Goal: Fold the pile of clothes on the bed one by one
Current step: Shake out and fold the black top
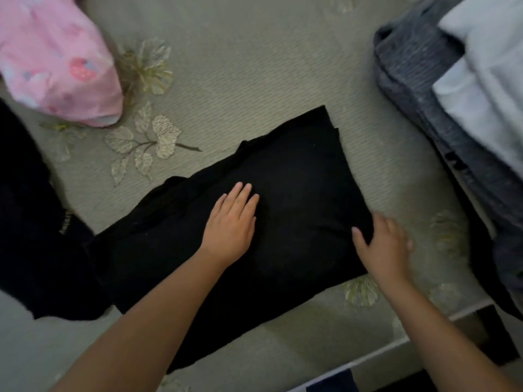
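Note:
A black garment (297, 176), partly folded into a thick slab, lies across the middle of the bed. My left hand (230, 222) rests flat on its centre, fingers straight and together. My right hand (385, 244) is at the garment's right edge: the thumb lies on top of the cloth and the fingers are on the far side of the edge, blurred. To the left lies more black clothing (31, 236) with small gold lettering. A pink printed garment (53, 58) sits at the upper left.
The bed is covered by a pale green sheet (240, 75) with a leaf print. A stack of grey (418, 80) and white (486, 66) folded cloth stands at the right. The bed's edge (396, 343) runs along the lower right.

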### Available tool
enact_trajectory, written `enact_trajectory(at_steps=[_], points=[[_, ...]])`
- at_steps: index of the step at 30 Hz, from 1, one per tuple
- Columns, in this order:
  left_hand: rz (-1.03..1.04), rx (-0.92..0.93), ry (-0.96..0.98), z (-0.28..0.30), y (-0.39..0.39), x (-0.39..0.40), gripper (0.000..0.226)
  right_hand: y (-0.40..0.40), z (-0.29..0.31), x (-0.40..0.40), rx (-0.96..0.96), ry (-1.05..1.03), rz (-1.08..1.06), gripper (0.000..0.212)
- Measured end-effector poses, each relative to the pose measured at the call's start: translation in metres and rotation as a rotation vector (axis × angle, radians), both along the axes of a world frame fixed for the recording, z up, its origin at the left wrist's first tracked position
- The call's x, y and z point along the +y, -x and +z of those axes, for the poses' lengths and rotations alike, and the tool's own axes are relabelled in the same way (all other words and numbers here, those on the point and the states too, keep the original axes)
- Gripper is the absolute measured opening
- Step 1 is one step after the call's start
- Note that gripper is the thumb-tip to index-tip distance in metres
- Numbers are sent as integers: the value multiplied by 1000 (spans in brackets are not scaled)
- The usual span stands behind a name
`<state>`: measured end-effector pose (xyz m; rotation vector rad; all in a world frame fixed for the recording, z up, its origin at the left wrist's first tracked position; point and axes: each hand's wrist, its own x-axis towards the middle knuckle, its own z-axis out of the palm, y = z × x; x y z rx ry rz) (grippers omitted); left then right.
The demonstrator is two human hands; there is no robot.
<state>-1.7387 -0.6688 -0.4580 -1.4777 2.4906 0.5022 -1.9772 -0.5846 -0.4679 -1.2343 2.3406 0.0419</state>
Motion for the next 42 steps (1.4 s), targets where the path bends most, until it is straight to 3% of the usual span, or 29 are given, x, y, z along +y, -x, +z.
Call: enact_trajectory(at_steps=[4, 7, 11, 15, 17, 21, 25, 31, 34, 36, 39, 42], points=[[-270, -49, 65, -4, 54, -55, 55, 0, -4, -12, 16, -19, -81, 34], [-470, -192, 112, -2, 104, -95, 62, 1, -4, -16, 6, -15, -94, 27], [-560, -343, 6, -5, 153, -113, 69, 4, 5, -10, -47, 58, -78, 25], [-587, -347, 84, -2, 151, -105, 39, -6, 23, -2, -104, 241, -31, 13], [-566, -271, 121, 2, 127, -99, 28, -16, 34, 3, -118, 275, 17, 11], [-521, 57, 297, 36, 52, -85, 21, -58, 70, 12, -152, 266, 60, 10], [-644, 106, 388, 68, -40, -63, 16, -130, 103, 32, -172, 300, 162, 14], [-693, 76, 365, 82, -156, -34, 24, -262, 109, 68, -248, 289, 223, 42], [-696, 61, 376, 67, -209, -21, 25, -316, 91, 83, -271, 189, 217, 34], [-671, -64, 293, 48, -237, -7, 22, -341, 66, 93, -284, 61, 238, 25], [-468, -398, 23, 19, -268, 23, 48, -366, 36, 111, -240, -94, 258, 43], [-342, -440, 70, 0, -277, 46, 58, -385, 20, 124, -56, -38, 249, 73]])
